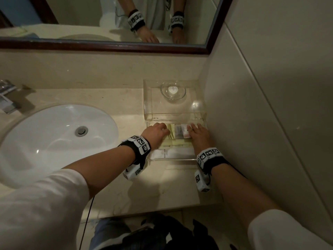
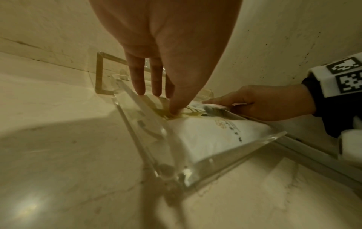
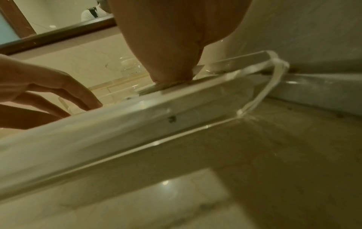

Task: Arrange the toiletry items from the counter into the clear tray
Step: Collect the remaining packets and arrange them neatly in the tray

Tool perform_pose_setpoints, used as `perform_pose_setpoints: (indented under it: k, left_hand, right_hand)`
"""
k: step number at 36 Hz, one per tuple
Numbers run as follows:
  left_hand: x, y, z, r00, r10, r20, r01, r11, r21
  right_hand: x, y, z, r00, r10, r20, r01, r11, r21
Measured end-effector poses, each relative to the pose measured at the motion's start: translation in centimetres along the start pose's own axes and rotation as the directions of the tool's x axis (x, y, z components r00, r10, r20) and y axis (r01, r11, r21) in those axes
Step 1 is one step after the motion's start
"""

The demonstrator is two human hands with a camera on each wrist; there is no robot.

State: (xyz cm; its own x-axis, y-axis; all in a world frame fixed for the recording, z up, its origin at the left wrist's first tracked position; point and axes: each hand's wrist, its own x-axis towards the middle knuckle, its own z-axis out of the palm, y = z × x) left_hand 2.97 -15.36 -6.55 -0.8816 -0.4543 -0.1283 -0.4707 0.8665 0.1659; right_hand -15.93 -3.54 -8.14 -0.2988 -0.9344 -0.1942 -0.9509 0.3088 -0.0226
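Observation:
A clear tray (image 1: 173, 160) stands on the counter against the right wall and holds several flat toiletry packets. A white packet (image 1: 171, 153) lies at its front, pale yellow packets (image 1: 175, 143) lie in the middle, and a striped packet (image 1: 171, 131) and a pink and grey packet (image 1: 182, 132) lie at the back. My left hand (image 1: 159, 128) reaches into the tray's left side, fingers straight, with the thumb (image 2: 176, 110) pressing on the striped yellow packet. At the tray's right side my right hand (image 1: 194, 128) lies flat, its fingers pressing on the pink packet. The white packet (image 2: 211, 136) fills the tray's near corner (image 2: 176, 175).
Behind the tray stands a clear acrylic stand (image 1: 149, 100) with a glass bowl (image 1: 173, 91) holding a white soap. The white sink (image 1: 54, 138) and the faucet (image 1: 7, 98) are to the left. The wall (image 1: 252, 105) runs close along the right, and the mirror (image 1: 108, 24) is above.

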Motion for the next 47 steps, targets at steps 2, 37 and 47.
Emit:
perform_pose_setpoints:
  k: [2,37,47]
  left_hand:
    - [0.0,0.0,0.0,1.0,0.001,0.0,-0.001,1.0,0.003]
    - [-10.1,-7.3,-2.8,0.943,-0.239,-0.231,0.133,0.908,-0.398]
    - [-22.3,-17.6,-3.6,0.874,-0.433,-0.223,0.292,0.832,-0.472]
  right_hand:
    - [-0.2,-0.2,-0.2,1.0,0.016,-0.004,-0.016,1.0,-0.003]
    - [0.0,-16.2,-5.8,0.928,-0.255,-0.271,0.31,0.932,0.187]
    - [1.5,-31.8,-6.2,0.858,-0.435,-0.273,0.491,0.851,0.187]
